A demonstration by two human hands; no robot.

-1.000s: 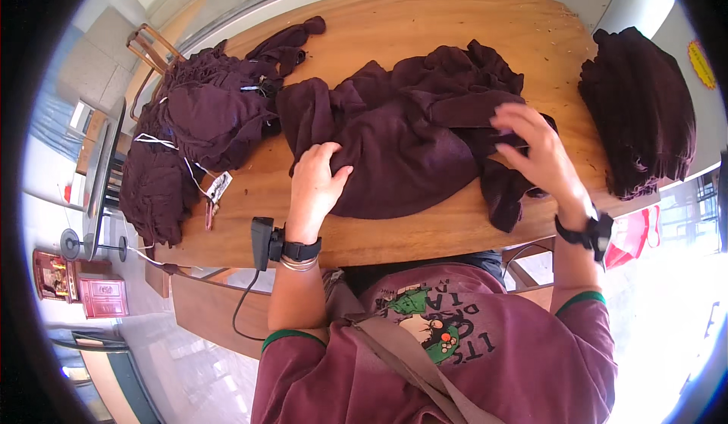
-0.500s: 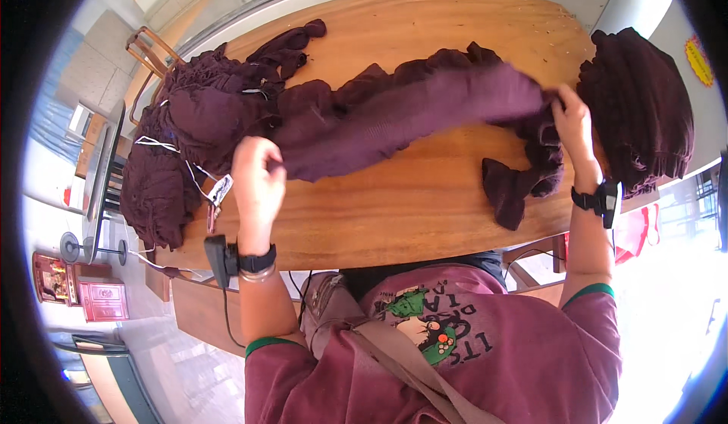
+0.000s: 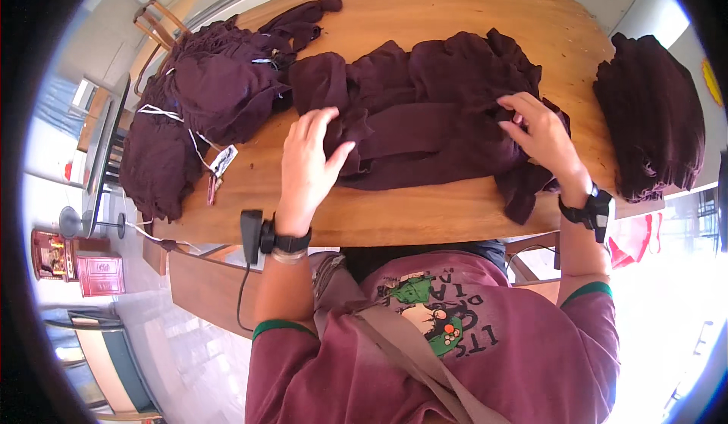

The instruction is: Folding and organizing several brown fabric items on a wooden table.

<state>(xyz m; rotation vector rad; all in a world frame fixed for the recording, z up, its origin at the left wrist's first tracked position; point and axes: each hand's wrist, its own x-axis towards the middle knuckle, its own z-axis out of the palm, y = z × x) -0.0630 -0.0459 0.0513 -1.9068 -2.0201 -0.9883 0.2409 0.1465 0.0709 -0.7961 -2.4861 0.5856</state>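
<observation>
The dark maroon garment [image 3: 413, 130] lies on the wooden table [image 3: 447, 227], between a loose heap and a stack, near the table edge closest to the person. Its long axis runs left to right, roughly parallel to that edge. A smooth, flat band along its near side follows the same direction; the far side is bunched into folds, with one corner at the upper right pointing away from the person. At the right end a narrow tail [image 3: 521, 198] departs from the axis and points back toward the near edge. The left hand [image 3: 307, 159] is at the garment's left end, fingers extended and thumb held well apart from them, with nothing pinched. The right hand [image 3: 542, 132] is over the right end, fingers bent, with a gap between them and the thumb; whether its fingertips touch the cloth cannot be told. Left of the garment sits the heap of like-coloured cloth [image 3: 220, 94], crossed by a white cord [image 3: 161, 112], with a pale tag [image 3: 224, 160] at its near side. Right of the garment, well apart, stands the stack of folded dark cloth [image 3: 652, 113], its long axis running away from the person. Below the table's right end a red bag [image 3: 633, 240] is visible.
</observation>
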